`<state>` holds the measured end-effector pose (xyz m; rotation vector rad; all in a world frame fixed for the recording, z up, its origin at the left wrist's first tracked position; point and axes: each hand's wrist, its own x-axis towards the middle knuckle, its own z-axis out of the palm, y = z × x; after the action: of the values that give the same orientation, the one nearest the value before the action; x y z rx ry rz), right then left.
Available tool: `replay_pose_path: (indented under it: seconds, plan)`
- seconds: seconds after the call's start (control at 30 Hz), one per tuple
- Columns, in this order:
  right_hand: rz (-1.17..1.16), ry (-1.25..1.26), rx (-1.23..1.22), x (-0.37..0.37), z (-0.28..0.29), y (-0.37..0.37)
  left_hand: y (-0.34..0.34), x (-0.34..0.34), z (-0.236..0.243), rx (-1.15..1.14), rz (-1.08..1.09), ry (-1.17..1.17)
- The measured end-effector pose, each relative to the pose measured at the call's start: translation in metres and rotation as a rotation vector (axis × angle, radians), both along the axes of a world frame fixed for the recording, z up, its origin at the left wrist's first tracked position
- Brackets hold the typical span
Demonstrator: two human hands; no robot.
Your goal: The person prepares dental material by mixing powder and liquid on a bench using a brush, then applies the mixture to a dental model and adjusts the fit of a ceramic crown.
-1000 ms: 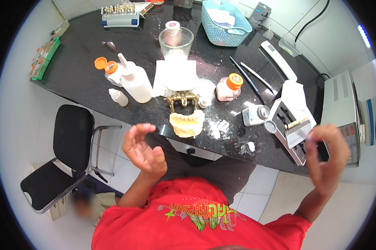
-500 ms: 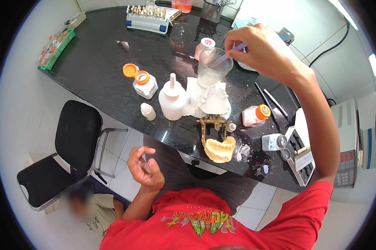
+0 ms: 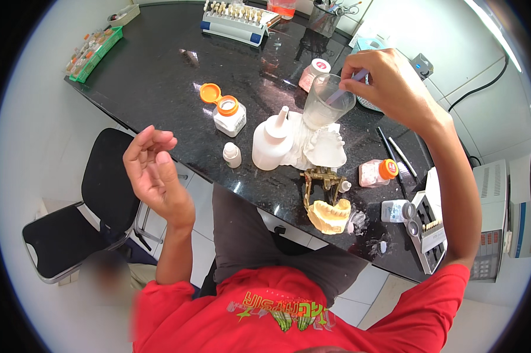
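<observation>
My right hand pinches a thin lavender stick, whose lower end reaches into a clear cup. The cup stands on white paper beside a white dental cast. Held up left of the table edge, my left hand has loosely curved fingers, spread from the thumb, with nothing in them. A white nozzle bottle and a small white dropper bottle stand in the middle. Behind them is a powder bottle with its orange flip cap raised. A brass articulator touches a yellowish dental cast near the front edge.
A pink-powder jar stands behind the cup, another jar to its right. Tools, a grey-capped jar and a shade box lie at right. A shade guide and green rack sit far back; a chair stands left.
My left hand has risen and moved left, its fingers opening out. The view has shifted, so the table's things appear farther right. My right hand still holds the stick in the cup.
</observation>
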<state>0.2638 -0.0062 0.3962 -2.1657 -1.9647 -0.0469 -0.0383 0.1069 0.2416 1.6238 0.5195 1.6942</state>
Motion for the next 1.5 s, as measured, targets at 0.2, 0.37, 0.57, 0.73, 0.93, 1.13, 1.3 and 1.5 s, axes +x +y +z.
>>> replay_pose_path:
  seconds: [0.2,0.37,0.57,0.73,0.93,1.13,1.3,1.5]
  plan:
    - [0.091,-0.018,0.047,0.006,-0.007,0.0,-0.005,0.009,-0.006,-0.095,-0.028,0.061]
    - [0.145,-0.134,0.056,0.016,-0.013,0.002,0.006,0.004,0.001,-0.06,0.043,0.11]
    - [-0.006,-0.159,-0.135,-0.019,0.029,-0.016,0.001,0.014,0.042,0.144,-0.025,0.049]
    - [-0.029,-0.076,0.234,-0.034,0.033,-0.055,-0.072,0.004,0.035,0.4,-0.421,0.184]
    - [-0.33,0.099,0.348,-0.034,0.063,-0.131,-0.145,0.035,0.027,0.409,-0.58,0.22]
    - [-0.472,0.211,0.589,-0.029,0.025,-0.226,-0.129,0.089,0.083,0.471,-0.474,0.582]
    - [-0.579,0.528,0.595,-0.04,-0.008,-0.276,-0.12,0.143,0.094,0.612,-0.564,0.834]
    - [-0.715,0.621,0.635,-0.066,-0.027,-0.317,-0.115,0.177,0.094,0.687,-0.63,1.16]
